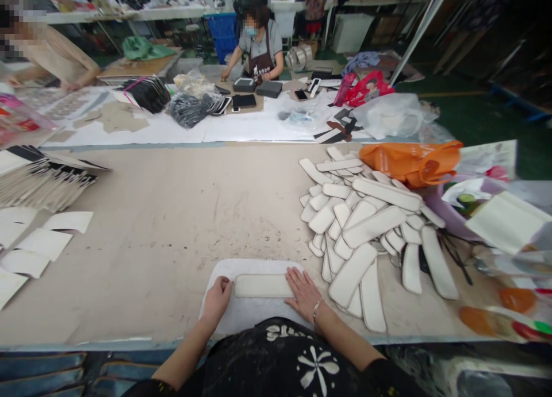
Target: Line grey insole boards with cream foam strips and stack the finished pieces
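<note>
In front of me a long off-white strip with rounded corners and a dark edge (261,286) lies flat on a white sheet (245,316). My right hand (304,293) rests on the strip's right end, fingers stretched out flat; a bracelet circles that wrist. At the left end, my left hand (219,296) has its fingers curled and pressed together just beside the strip. Whether anything small sits between those fingertips is hidden. To the right spreads a loose heap of similar off-white strips (373,224).
A wide beige tabletop (185,201) carries stacked pale panels (43,181) and white pieces (38,250) at the left. An orange bag (411,161) and a purple basin (444,207) stand behind the heap. Across the table a co-worker (261,46) handles dark flat cases.
</note>
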{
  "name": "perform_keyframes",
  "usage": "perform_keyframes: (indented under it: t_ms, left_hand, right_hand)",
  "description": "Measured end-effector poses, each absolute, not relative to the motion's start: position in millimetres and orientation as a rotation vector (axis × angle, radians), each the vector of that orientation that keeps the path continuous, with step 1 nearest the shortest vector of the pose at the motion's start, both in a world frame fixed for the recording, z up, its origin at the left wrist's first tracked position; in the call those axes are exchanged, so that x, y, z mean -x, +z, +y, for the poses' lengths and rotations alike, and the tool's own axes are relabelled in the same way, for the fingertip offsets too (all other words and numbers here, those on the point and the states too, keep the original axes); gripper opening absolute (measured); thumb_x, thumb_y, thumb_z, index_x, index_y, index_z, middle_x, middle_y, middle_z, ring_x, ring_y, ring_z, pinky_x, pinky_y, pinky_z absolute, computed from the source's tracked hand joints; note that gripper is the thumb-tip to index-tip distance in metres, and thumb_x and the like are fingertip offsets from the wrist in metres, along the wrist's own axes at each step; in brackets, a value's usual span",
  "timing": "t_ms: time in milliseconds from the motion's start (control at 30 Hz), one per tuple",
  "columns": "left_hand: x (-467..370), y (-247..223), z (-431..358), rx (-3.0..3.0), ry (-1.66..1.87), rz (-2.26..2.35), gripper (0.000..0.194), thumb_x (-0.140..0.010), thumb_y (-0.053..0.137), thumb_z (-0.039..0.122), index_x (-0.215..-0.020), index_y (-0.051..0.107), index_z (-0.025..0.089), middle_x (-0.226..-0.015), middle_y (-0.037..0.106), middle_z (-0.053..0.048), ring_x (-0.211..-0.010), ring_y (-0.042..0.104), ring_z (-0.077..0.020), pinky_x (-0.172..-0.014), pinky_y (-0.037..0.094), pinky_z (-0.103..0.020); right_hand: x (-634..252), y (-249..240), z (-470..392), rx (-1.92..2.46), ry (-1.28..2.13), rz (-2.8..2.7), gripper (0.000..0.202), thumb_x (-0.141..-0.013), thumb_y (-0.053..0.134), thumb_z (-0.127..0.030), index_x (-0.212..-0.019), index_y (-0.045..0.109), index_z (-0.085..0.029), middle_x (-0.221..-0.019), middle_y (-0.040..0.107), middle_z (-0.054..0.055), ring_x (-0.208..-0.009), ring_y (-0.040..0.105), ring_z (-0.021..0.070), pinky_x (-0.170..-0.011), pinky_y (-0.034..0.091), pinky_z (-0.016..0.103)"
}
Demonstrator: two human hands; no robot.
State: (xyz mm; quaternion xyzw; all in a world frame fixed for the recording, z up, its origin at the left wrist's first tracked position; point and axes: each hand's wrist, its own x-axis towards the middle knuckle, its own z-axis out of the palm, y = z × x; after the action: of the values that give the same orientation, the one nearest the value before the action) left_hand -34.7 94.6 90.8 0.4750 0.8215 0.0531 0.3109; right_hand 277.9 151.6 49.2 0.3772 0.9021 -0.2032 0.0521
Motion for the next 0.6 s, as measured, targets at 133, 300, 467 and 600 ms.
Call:
perform_keyframes:
  t_ms: [133, 300, 467, 600]
  left_hand:
    - [-0.7, 97.4, 85.9, -1.728, 0.291, 1.955, 0.039, -0.09, 0.031, 0.035, -0.119, 0.047, 0.015, -0.112, 0.06, -0.012, -0.108, 0.053, -0.0201, -0.094, 0.038, -0.033]
    - [-67.6, 79.9, 104.0, -2.32, 0.12, 1.338, 0.06, -0.087, 0.036, 0.045, -0.137, 0.028, 0.013, -0.144, 0.03, -0.012, -0.135, 0.018, -0.0261, -0.108, 0.021, -0.043]
    - [-63.7, 61.8, 104.1, -2.399, -0.011, 1.301, 0.068, -0.087, 0.031, 0.052, -0.14, 0.021, 0.013, -0.148, 0.02, -0.011, -0.137, 0.012, -0.0251, -0.11, 0.013, -0.043]
    - [-13.2, 59.5, 79.1, -2.344, -0.092, 1.549, 0.065, -0.088, 0.029, 0.05, -0.141, 0.018, 0.015, -0.148, 0.019, -0.011, -0.136, 0.013, -0.0264, -0.109, 0.015, -0.045]
  right_hand:
    - [-278.0, 54.2, 152.9, -1.139, -0.626, 2.747, 0.074, -0.086, 0.034, -0.056, -0.142, 0.013, -0.013, -0.149, 0.007, 0.008, -0.137, 0.003, 0.0245, -0.11, 0.007, 0.045]
    - [-278.4, 59.8, 153.7, -1.113, -0.608, 2.753, 0.073, -0.087, 0.032, -0.056, -0.142, 0.012, -0.012, -0.149, 0.007, 0.009, -0.137, 0.002, 0.0247, -0.11, 0.007, 0.046]
    - [-277.5, 57.9, 152.6, -1.109, -0.563, 2.762, 0.073, -0.087, 0.031, -0.055, -0.142, 0.01, -0.012, -0.149, 0.006, 0.009, -0.137, 0.002, 0.0247, -0.11, 0.008, 0.046]
    - [-277.8, 56.4, 152.5, -1.115, -0.567, 2.748, 0.074, -0.087, 0.031, -0.056, -0.142, 0.011, -0.012, -0.149, 0.005, 0.009, -0.137, 0.001, 0.0248, -0.11, 0.008, 0.046]
